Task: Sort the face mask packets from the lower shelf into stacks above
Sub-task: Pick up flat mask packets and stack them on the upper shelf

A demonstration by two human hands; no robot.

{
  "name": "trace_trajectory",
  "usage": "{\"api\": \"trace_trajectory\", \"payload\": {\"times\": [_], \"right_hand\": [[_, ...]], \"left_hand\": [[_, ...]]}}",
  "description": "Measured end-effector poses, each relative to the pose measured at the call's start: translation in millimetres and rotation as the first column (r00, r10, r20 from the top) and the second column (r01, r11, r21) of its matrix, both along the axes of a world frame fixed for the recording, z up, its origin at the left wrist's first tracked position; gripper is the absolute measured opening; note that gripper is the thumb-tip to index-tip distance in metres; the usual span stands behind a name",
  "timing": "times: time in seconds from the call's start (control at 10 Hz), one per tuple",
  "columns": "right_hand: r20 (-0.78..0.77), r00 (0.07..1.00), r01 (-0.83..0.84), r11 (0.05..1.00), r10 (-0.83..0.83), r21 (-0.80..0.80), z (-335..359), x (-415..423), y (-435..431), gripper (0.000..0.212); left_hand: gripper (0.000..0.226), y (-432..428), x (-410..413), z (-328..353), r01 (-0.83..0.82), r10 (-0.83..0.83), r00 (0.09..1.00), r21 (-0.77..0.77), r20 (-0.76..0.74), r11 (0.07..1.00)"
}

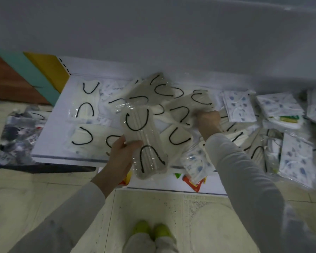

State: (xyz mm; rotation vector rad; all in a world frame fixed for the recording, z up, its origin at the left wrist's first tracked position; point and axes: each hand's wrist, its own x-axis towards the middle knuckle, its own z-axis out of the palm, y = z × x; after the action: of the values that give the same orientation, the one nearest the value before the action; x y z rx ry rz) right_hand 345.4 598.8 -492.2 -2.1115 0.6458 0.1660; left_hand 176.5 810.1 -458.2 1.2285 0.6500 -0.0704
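My left hand (123,154) grips a clear packet with a beige mask with black ear loops (144,141), held above the front edge of the white lower shelf (49,136). My right hand (207,123) pinches the edge of another beige packet (188,106) lying on the loose heap of beige packets (153,92) in the shelf's middle. Cream packets with black loops (87,105) lie flat at the shelf's left. Stacks of white packets with blue print (239,106) sit to the right.
The grey underside of the shelf above (153,33) overhangs the back. A bag of dark patterned packets (18,137) lies on the tiled floor at left. More blue-print packets (295,157) crowd the far right. My yellow-green shoes (151,232) stand on the floor below.
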Motion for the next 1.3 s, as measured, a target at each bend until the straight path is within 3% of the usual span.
{"api": "trace_trajectory", "payload": {"times": [0.2, 0.3, 0.5, 0.7, 0.8, 0.9, 1.0, 1.1, 1.3], "right_hand": [[-0.09, 0.972, 0.219, 0.975, -0.216, 0.03, 13.2, 4.5, -6.6, 0.02], [-0.017, 0.97, 0.24, 0.943, -0.243, 0.229, 14.4, 7.1, -13.5, 0.016], [0.157, 0.971, 0.076, 0.855, -0.18, 0.513, 33.2, -6.7, -26.2, 0.025], [0.232, 0.97, -0.185, 0.829, 0.068, 0.528, 69.9, -33.7, -23.6, 0.023], [0.262, 0.926, -0.366, 0.819, 0.272, 0.442, 92.3, -50.1, -6.2, 0.03], [0.275, 0.844, -0.528, 0.804, 0.46, 0.275, 99.8, -63.2, 13.8, 0.023], [0.293, 0.767, -0.618, 0.779, 0.57, 0.104, 93.7, -79.9, 32.2, 0.019], [0.336, 0.743, -0.605, 0.795, 0.579, -0.033, 86.3, -97.3, 48.5, 0.02], [0.371, 0.698, -0.622, 0.775, 0.612, -0.11, 65.9, -121.9, 85.6, 0.028]], "left_hand": [[0.021, -4.7, 3.0, 3.1, 0.002, -0.002, 1.0, 0.01, -0.006, 1.0], [0.021, -9.2, 5.0, 4.6, -0.006, 0.006, 1.0, -0.02, -0.015, 1.0], [0.02, -15.3, 7.8, 6.0, -0.051, 0.049, 0.998, -0.041, -0.029, 0.998], [0.019, -23.9, 5.0, 14.6, -0.083, 0.081, 0.996, -0.085, -0.027, 0.993], [0.019, -27.3, 6.2, 22.7, -0.109, 0.105, 0.994, -0.114, -0.038, 0.988], [0.02, -31.3, 8.9, 34.3, -0.201, 0.196, 0.979, -0.191, -0.048, 0.961], [0.023, -34.0, 9.0, 46.4, -0.27, 0.268, 0.962, -0.37, -0.058, 0.889], [0.026, -31.3, 4.2, 49.5, -0.245, 0.258, 0.966, -0.416, -0.026, 0.876], [0.03, -19.9, -16.1, 38.2, -0.219, 0.221, 0.975, -0.131, -0.005, 0.967]]}}
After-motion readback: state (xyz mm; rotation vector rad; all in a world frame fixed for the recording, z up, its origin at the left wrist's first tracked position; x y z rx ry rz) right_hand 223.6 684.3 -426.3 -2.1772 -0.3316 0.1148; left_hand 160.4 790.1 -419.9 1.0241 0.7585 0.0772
